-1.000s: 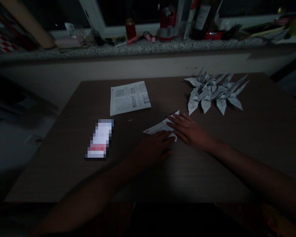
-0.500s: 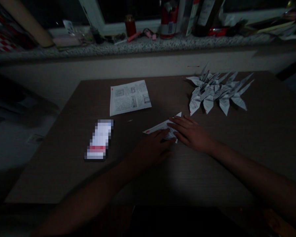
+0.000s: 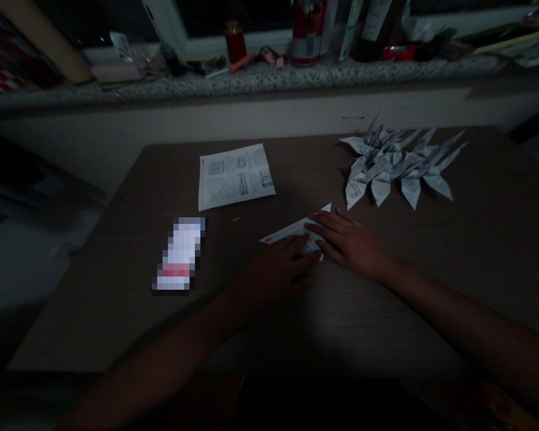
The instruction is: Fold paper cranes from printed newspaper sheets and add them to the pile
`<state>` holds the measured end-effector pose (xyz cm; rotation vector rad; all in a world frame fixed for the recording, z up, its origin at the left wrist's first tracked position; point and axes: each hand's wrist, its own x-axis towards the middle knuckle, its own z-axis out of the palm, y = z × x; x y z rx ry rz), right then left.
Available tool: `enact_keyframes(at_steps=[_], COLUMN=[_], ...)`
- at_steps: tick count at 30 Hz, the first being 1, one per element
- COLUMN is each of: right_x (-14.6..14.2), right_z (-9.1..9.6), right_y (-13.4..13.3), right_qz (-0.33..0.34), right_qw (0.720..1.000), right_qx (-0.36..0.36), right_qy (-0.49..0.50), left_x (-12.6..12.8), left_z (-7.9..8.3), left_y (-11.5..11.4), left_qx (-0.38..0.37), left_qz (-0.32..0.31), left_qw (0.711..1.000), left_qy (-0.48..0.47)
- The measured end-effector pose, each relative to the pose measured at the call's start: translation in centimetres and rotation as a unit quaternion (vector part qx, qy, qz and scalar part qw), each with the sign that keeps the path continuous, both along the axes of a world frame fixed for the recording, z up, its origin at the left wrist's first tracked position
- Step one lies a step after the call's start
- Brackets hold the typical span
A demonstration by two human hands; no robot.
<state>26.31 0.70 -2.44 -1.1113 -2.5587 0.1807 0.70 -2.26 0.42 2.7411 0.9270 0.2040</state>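
The dark brown wooden counter (image 3: 117,299) fills most of my view. At its far right lies a heap of folded printed-paper cranes (image 3: 397,164); left of middle, farther off, lies a flat printed paper sheet (image 3: 235,176), and nearer, a small blurred rectangular thing (image 3: 179,253). At the middle, my left hand (image 3: 276,272) and right hand (image 3: 353,242) press flat, fingers spread with no clenched grip, on a partly folded white printed paper (image 3: 291,230), pointed at both ends.

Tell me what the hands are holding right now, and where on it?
Both hands press a folded printed paper flat on the table: left hand on its near-left part, right hand on its right end.
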Motion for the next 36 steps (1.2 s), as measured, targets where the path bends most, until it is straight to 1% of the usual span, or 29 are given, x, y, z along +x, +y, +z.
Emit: enact_keyframes(at_steps=[8,11,14,16,19,24,29,36], right_x=[0.1,0.2,0.3,0.4,0.4,0.1,-0.1,-0.3], right_z=[0.1,0.7,1.1,1.2,1.2,1.3,1.2,1.0], right_y=[0.1,-0.2,-0.9,-1.4,-2.0,-2.3,-2.4,-2.4], right_qz=[0.005,0.006,-0.017,-0.03,-0.028,-0.037,-0.054,-0.055], right_qw=[1.0,0.998,0.996,0.995,0.994,0.99,0.988,0.987], right_qx=[-0.016,-0.02,-0.011,-0.015,-0.04,-0.066,-0.067,-0.072], right_qy=[0.02,0.056,0.092,0.093,0.093,0.122,0.128,0.13], left_x=[0.1,0.1,0.1,0.1,0.1,0.1,0.2,0.2], left_z=[0.5,0.6,0.7,0.7,0.7,0.8,0.7,0.7], left_y=[-0.2,-0.2,-0.2,-0.1,-0.1,0.0,0.0,0.3], left_qx=[-0.01,-0.012,-0.009,-0.004,-0.002,-0.002,0.008,0.004], left_qz=[0.007,0.006,0.004,0.004,0.002,0.001,-0.007,-0.032], left_qw=[1.0,1.0,1.0,1.0,1.0,0.999,0.999,0.999], left_qy=[0.008,0.012,0.014,0.013,0.015,0.032,0.034,0.041])
